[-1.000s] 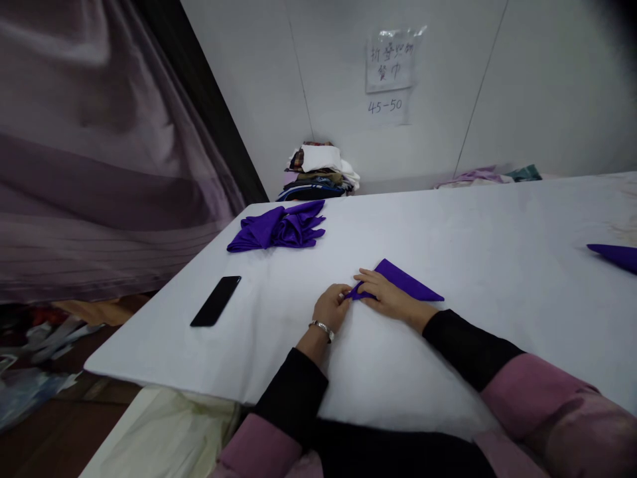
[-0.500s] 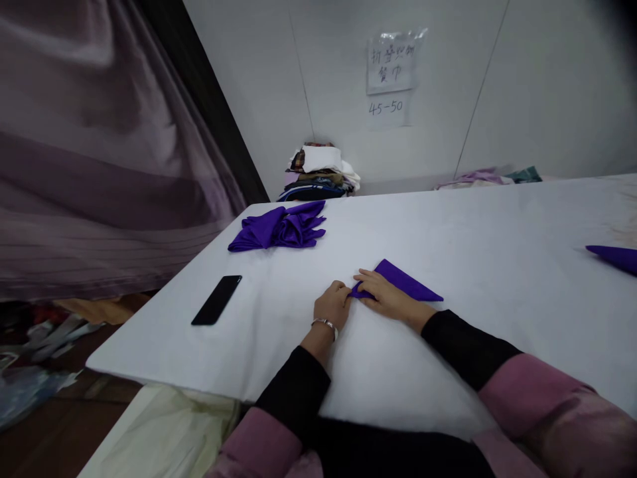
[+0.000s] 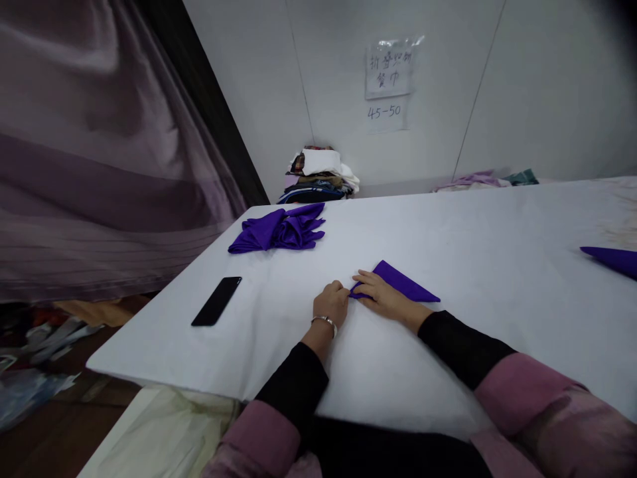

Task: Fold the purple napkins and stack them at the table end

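A purple napkin, folded into a flat triangle-like shape, lies on the white table in front of me. My left hand, with a silver bracelet at its wrist, is closed on the napkin's left tip. On top of the cloth's left part rests my right hand, its fingers stretched out and spread, covering some of the fabric. The exact pinch of the left fingertips is partly hidden by the hand itself.
A heap of purple cloths sits at the far left of the table, with a black phone nearer. Another purple folded cloth is at the right edge. Stacked clothes stand behind the table. A handwritten sign hangs on the wall.
Both hands and the napkin stay almost where they were. The whole view has shifted very slightly.
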### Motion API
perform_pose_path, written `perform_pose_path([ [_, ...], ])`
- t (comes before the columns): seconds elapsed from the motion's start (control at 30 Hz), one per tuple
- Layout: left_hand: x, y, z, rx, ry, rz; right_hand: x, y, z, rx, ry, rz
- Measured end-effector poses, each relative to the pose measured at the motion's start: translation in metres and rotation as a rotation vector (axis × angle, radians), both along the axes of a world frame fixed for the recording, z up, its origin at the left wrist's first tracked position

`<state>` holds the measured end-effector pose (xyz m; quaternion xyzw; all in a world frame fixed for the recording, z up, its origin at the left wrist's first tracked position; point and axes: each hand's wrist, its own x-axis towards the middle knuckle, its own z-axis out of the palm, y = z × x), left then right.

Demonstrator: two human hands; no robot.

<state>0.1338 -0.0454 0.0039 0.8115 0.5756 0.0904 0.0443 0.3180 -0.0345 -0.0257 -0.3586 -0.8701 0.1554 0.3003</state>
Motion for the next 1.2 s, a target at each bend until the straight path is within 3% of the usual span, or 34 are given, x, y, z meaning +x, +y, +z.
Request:
perform_pose_path([
  [0.27,-0.012,-0.007,-0.006,-0.031,-0.207,0.048,-0.001,-0.001,0.004,-0.048,0.0,-0.006],
  [0.4,-0.016,-0.018,-0.006,0.104,-0.322,0.051,-0.001,-0.002,0.005,-0.023,-0.009,-0.014],
  [0.5,-0.003,-0.031,-0.006,0.191,-0.3,-0.118,-0.002,-0.001,0.003,-0.012,-0.012,-0.013],
  [0.6,0.014,-0.04,-0.011,0.119,-0.215,-0.28,-0.002,0.001,0.0,-0.028,-0.008,-0.008],
  [0.7,0.019,-0.039,-0.016,0.076,-0.152,-0.201,-0.001,0.001,0.001,-0.045,0.007,0.002],
  [0.87,-0.002,-0.024,-0.01,0.104,-0.082,-0.057,-0.001,-0.001,0.005,-0.063,0.002,-0.006],
  [1.03,-0.012,-0.01,0.001,0.097,-0.056,-0.072,-0.001,-0.002,0.008,-0.088,0.018,-0.021],
  [1.2,-0.01,-0.004,0.002,0.098,-0.02,-0.109,0.0,-0.003,0.011,-0.083,-0.023,-0.016],
])
